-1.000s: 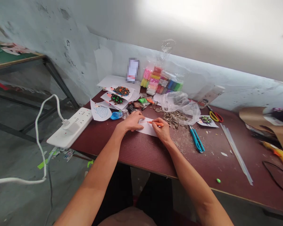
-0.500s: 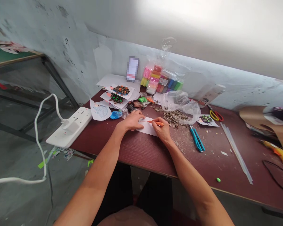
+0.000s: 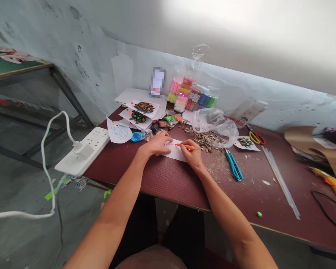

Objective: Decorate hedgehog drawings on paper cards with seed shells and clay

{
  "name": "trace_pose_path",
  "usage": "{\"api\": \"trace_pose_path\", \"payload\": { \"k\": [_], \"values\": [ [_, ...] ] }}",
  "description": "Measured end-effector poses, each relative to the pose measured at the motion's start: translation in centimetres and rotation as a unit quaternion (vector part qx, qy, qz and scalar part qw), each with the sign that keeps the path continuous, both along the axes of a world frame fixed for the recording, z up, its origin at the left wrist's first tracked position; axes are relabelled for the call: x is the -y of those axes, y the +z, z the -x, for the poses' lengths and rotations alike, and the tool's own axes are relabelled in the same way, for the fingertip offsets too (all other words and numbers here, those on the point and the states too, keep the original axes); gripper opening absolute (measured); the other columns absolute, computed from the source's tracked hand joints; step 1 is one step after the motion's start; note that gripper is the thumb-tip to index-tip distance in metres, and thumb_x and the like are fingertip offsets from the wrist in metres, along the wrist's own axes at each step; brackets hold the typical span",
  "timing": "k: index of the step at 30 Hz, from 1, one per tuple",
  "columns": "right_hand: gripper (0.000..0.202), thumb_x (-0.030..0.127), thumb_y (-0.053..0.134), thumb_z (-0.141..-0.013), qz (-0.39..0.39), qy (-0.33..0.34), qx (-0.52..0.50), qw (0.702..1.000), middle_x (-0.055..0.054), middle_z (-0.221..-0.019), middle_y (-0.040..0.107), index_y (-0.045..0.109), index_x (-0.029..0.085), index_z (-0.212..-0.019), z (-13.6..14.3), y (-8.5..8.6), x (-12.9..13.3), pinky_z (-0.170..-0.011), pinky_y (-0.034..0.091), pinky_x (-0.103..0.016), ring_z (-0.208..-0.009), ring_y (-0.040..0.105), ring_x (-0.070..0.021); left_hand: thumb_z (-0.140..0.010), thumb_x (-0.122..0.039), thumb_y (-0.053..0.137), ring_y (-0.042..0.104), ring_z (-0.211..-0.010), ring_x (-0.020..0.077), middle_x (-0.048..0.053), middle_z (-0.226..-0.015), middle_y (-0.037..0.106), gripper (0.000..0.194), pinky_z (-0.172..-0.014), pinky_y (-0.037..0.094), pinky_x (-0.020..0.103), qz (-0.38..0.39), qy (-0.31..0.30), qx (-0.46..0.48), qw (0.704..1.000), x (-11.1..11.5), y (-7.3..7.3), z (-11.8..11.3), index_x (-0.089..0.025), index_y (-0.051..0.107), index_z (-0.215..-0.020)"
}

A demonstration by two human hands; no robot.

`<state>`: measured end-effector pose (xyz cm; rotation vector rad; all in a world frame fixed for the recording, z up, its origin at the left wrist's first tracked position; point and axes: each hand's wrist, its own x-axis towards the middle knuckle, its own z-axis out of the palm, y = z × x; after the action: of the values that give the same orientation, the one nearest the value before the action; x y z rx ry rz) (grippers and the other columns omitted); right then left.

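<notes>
A white sheet of paper [image 3: 176, 154] lies on the dark red table between my hands, with a thin orange line on it. My left hand [image 3: 157, 144] rests on the sheet's left part, thumb and fingers apart, holding nothing. In my right hand [image 3: 192, 154] is an orange pen [image 3: 188, 147], its tip on the paper near the line. Just behind and right of that hand lies a heap of striped seeds [image 3: 207, 141], partly beside a clear plastic bag [image 3: 212, 121]. A blue clay packet [image 3: 137, 136] sits left of my left hand.
Papers with seed-covered hedgehogs [image 3: 138, 116] and packs of coloured clay [image 3: 189, 95] stand at the back. A white power strip [image 3: 82, 151] overhangs the left edge. Rightward lie a teal cutter [image 3: 234, 165], scissors [image 3: 257, 137], clear sticks [image 3: 280, 181] and a yellow glue gun [image 3: 329, 182].
</notes>
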<state>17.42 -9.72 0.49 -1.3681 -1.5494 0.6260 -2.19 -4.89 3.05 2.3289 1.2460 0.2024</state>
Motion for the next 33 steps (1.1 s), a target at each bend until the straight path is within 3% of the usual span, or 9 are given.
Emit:
{"api": "trace_pose_path", "payload": {
  "k": [5, 12, 33],
  "values": [
    [0.019, 0.039, 0.058, -0.077, -0.004, -0.002, 0.002, 1.0, 0.0, -0.066, 0.064, 0.063, 0.022, -0.069, 0.04, 0.0, 0.02, -0.061, 0.04, -0.027, -0.062, 0.051, -0.0155, -0.074, -0.034, 0.066, 0.047, -0.129, 0.0315, 0.008, -0.137, 0.054, 0.057, -0.112, 0.04, 0.042, -0.003, -0.003, 0.003, 1.0, -0.2, -0.3, 0.01, -0.026, 0.067, -0.13],
    [0.019, 0.037, 0.057, -0.078, -0.004, 0.008, 0.004, 1.0, -0.001, -0.066, 0.065, 0.064, 0.022, -0.07, 0.01, -0.04, 0.02, -0.06, 0.04, -0.028, -0.061, 0.052, -0.0156, -0.074, -0.035, 0.065, 0.046, -0.131, 0.031, 0.009, -0.138, 0.053, 0.059, -0.113, 0.039, 0.038, -0.004, -0.001, -0.007, 1.0, -0.21, -0.31, -0.06, -0.021, 0.067, -0.131],
    [0.019, 0.037, 0.057, -0.078, -0.013, 0.025, 0.02, 0.999, 0.0, -0.065, 0.064, 0.064, 0.021, -0.07, -0.14, -0.13, 0.06, -0.059, 0.037, -0.027, -0.059, 0.05, -0.0141, -0.076, -0.033, 0.065, 0.047, -0.13, 0.03, 0.009, -0.138, 0.054, 0.058, -0.112, 0.039, 0.036, -0.002, 0.0, -0.01, 1.0, -0.01, -0.03, -0.07, -0.022, 0.067, -0.133]
  ]
}}
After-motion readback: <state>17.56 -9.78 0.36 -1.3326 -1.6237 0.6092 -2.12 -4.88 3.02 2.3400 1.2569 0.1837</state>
